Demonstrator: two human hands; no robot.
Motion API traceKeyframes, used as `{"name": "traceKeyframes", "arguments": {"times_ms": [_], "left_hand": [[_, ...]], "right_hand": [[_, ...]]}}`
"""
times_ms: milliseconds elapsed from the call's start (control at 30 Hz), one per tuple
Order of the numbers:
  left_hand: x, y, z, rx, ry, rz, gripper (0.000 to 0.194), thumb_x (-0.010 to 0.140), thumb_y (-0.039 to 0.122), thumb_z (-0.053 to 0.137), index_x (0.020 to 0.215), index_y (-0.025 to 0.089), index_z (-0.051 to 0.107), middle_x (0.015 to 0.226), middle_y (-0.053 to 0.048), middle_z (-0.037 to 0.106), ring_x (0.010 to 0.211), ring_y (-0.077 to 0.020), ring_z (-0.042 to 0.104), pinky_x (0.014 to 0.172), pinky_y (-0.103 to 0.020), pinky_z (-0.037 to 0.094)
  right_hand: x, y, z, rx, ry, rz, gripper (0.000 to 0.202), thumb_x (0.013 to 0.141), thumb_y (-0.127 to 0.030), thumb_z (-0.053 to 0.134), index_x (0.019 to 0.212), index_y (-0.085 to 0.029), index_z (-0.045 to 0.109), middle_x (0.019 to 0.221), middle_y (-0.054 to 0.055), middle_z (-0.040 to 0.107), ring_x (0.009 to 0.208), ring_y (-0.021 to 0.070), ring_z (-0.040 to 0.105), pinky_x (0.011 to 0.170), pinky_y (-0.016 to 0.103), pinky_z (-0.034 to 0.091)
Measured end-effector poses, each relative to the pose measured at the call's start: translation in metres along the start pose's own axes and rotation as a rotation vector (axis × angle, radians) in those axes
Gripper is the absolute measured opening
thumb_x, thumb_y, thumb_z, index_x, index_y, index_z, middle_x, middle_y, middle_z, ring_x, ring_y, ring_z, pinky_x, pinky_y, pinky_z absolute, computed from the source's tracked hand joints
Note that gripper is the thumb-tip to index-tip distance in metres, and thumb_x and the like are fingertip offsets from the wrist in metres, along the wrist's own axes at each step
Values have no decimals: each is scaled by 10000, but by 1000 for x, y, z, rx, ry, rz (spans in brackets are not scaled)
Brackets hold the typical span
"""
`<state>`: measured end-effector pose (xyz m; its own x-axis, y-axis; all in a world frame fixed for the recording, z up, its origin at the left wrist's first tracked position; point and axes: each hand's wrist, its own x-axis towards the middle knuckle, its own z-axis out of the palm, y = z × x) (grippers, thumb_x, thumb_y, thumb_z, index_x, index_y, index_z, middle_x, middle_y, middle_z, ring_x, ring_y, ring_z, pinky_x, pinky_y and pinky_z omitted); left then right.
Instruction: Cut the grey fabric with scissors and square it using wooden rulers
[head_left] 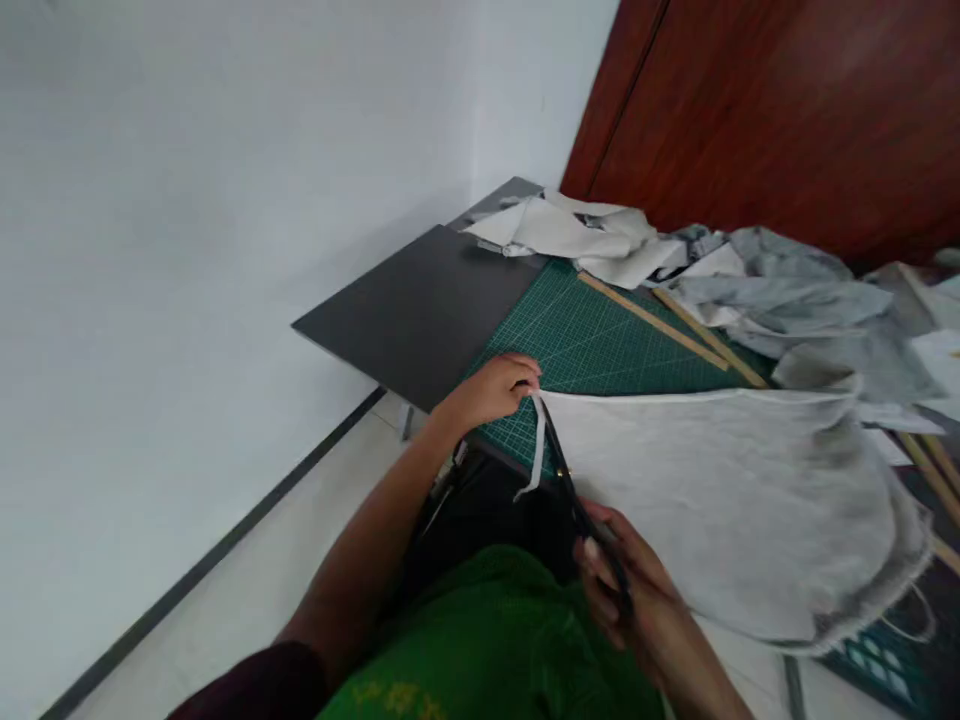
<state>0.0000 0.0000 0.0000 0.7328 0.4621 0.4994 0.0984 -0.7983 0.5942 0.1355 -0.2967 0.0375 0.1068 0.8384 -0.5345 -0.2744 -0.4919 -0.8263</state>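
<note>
Scissors in right fingers, white strip apparently between left fingers.

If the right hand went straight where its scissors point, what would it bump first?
Probably the left hand, at the top end of the white strip. The black scissors in the right hand aim there, though strip or cloth might come first; depth is unclear.

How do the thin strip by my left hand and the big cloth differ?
The strip is narrow and short; the cloth is far wider and longer. The strip dangles below the left hand's fingertips, while the cloth is spread out, partly covering the green mat. Both look whitish.
</note>
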Motion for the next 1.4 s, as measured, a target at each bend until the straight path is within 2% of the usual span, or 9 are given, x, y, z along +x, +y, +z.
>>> {"name": "traceKeyframes", "arguments": {"times_ms": [367, 633, 900, 1067, 1400], "left_hand": [[-1, 3, -1, -16, 27, 0, 193, 886, 31, 639, 832, 170, 762, 1017, -81, 774, 1027, -200, 730, 957, -330, 570], [0, 5, 0, -22, 24, -11, 233, 890, 24, 612, 809, 182, 763, 982, -66, 768, 999, -194, 720, 953, -328, 559], [0, 4, 3, -45, 38, -19, 210, 887, 26, 647, 796, 176, 763, 946, -63, 764, 960, -192, 719, 930, -327, 561], [1, 1, 4, -46, 58, -25, 203, 844, -9, 675, 779, 170, 745, 951, -68, 766, 976, -197, 725, 937, -329, 565], [0, 2, 4, -51, 60, -28, 222, 837, -13, 654, 773, 173, 756, 977, -75, 772, 992, -201, 730, 919, -328, 578]], "right_hand": [[2, 0, 2, -27, 11, -34, 571, 914, -571, 737, 1396, -336, 540, 842, -55, 533, 538, 67, 432, 391, 180, 336], [7, 0, -1, 93, 67, -11, 631, 802, -608, 813, 1296, -305, 566, 730, -88, 498, 445, 47, 329, 324, 157, 253], [10, -8, 4, 117, 44, -25, 564, 807, -614, 800, 1211, -295, 572, 725, -96, 461, 450, 45, 315, 317, 144, 241], [14, -11, 7, 137, 41, -13, 583, 792, -597, 818, 1225, -297, 567, 729, -99, 474, 456, 47, 330, 318, 147, 263], [6, 2, 13, 169, 85, 4, 639, 781, -616, 823, 1267, -297, 558, 716, -100, 459, 462, 51, 322, 333, 156, 263]]}}
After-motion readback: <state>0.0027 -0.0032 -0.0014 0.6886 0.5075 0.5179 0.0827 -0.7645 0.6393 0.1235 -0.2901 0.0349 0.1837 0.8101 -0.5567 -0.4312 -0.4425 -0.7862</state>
